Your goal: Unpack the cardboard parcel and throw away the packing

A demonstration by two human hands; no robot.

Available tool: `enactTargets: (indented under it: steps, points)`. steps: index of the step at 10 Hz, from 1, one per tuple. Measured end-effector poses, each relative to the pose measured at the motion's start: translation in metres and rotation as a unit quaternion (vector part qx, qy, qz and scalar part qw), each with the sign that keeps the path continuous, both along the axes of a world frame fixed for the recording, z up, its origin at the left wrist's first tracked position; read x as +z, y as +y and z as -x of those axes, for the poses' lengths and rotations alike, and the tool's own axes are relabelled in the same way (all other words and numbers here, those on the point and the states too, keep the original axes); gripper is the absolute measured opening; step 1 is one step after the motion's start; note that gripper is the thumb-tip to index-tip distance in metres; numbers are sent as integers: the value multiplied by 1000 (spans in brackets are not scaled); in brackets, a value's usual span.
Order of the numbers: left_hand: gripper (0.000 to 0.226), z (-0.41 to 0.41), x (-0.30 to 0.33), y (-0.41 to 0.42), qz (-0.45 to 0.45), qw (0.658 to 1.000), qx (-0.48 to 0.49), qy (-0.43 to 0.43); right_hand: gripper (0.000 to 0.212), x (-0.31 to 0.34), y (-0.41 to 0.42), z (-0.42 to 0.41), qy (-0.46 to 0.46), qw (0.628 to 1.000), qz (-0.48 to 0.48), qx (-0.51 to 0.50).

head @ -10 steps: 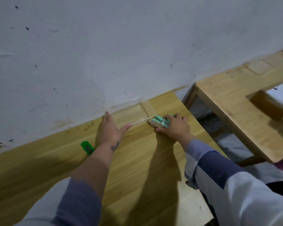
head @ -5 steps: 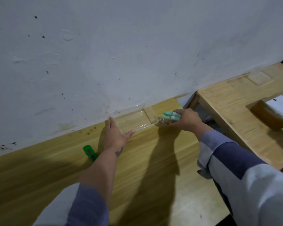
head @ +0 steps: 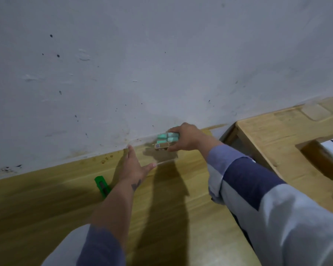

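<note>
My right hand [head: 186,138] grips a small pack of mint-green pieces on a brown card base [head: 166,141], lifted above a clear plastic tray [head: 161,161] by the wall. The tray is faint and mostly lost in shadow. My left hand [head: 135,166] lies flat with straight fingers on the wooden table [head: 46,200], its thumb against the tray's near left edge. The cardboard parcel [head: 323,162] with a white label sits on the second wooden table at the right edge.
A green utility knife [head: 102,186] lies on the table just left of my left forearm. A gap separates this table from the second table [head: 277,143] on the right. The white wall [head: 161,64] runs along the back edge.
My right hand has lifted the green pack from the table's right side and carried it left and up, over the clear tray. My left hand stays flat beside the tray.
</note>
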State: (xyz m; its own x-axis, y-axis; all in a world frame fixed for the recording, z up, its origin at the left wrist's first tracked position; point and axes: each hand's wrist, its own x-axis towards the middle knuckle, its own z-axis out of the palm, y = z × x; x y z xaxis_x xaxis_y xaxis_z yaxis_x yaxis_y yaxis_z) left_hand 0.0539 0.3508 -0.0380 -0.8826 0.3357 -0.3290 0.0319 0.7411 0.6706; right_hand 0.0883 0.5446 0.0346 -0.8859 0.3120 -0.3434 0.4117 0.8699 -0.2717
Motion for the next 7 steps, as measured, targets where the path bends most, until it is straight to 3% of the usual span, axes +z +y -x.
enactTargets:
  steps: [3,4,5,7]
  points:
    - [104,-1,2,4,-52,998,16,-14,68,-37,-48,38,-72,991,9,109]
    - [103,-1,2,2,-48,999,17,-17,73,-42,-53,40,-45,990,103,91]
    - [104,-2,2,1,-53,998,15,-22,64,-41,-56,32,27,982,180,43]
    - [116,-3,19,-3,-66,997,8,-51,48,-36,-46,13,187,967,168,-36]
